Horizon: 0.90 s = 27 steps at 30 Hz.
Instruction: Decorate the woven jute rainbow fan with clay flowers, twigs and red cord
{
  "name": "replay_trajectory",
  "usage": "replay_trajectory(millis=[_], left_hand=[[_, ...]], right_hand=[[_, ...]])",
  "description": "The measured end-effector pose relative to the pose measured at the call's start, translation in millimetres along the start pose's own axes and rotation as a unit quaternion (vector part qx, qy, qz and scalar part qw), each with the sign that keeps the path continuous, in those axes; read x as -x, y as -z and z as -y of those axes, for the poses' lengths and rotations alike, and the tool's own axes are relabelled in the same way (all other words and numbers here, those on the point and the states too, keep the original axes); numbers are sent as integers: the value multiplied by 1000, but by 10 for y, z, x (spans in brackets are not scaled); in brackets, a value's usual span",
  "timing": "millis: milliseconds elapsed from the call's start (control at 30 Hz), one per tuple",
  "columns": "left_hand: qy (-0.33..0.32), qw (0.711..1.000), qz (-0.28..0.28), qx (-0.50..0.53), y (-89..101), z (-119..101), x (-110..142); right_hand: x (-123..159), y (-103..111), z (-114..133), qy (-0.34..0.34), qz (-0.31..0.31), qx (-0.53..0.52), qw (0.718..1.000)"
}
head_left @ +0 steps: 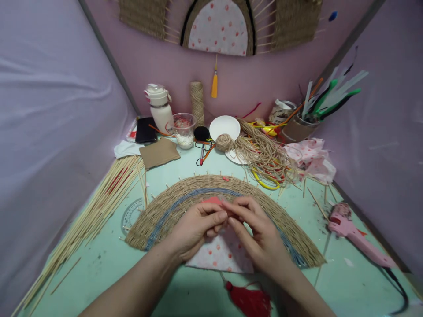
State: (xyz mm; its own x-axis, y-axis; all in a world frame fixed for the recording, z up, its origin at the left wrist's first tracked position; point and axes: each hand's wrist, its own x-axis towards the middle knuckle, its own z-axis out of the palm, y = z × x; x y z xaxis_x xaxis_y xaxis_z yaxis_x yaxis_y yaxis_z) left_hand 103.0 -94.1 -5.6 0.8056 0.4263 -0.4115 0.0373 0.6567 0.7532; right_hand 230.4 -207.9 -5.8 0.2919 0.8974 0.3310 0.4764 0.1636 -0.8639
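A small coral-red piece [212, 201], thin like paper or felt, is pinched between my two hands. My left hand [203, 224] is closed, its thumb and forefinger on the piece. Fingertips of my right hand [256, 226] meet it from the other side, also closed. Both hands are over a woven twine fan [185, 193] with a blue band, lying on the table. Its white dotted cloth centre [218, 257] shows below my wrists. Near the top rim of the fan lies a tiny coral bit [225, 178]. A red tassel [249, 299] hangs toward the near edge.
Thin bamboo sticks [95, 198] and a protractor [134, 213] lie left. A pink glue gun [358, 242] rests right, its cord trailing. Behind are a bottle [160, 110], a plastic cup [184, 132], a twine spool [197, 103], tangled twine [264, 154] and a tool can [300, 127].
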Motion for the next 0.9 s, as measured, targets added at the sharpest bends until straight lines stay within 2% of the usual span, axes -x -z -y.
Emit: replay_trajectory(millis=[167,300,500,700,900], left_hand=[[-44,999,-15,17,3,-3,22],[-65,997,1,44,5,3,23],[-39,998,-17,39,-21,-34,15],[-106,994,-24,-6,-13,-30,20],[-89,994,-13,62,-9,-28,18]], right_hand=[[-14,83,-12,-48,-48,-20,998],[-31,89,-3,-43,-61,-16,997],[-41,88,3,-35,-80,-6,996],[-74,101,38,-39,-107,11,993],[-63,94,25,-34,-100,7,994]])
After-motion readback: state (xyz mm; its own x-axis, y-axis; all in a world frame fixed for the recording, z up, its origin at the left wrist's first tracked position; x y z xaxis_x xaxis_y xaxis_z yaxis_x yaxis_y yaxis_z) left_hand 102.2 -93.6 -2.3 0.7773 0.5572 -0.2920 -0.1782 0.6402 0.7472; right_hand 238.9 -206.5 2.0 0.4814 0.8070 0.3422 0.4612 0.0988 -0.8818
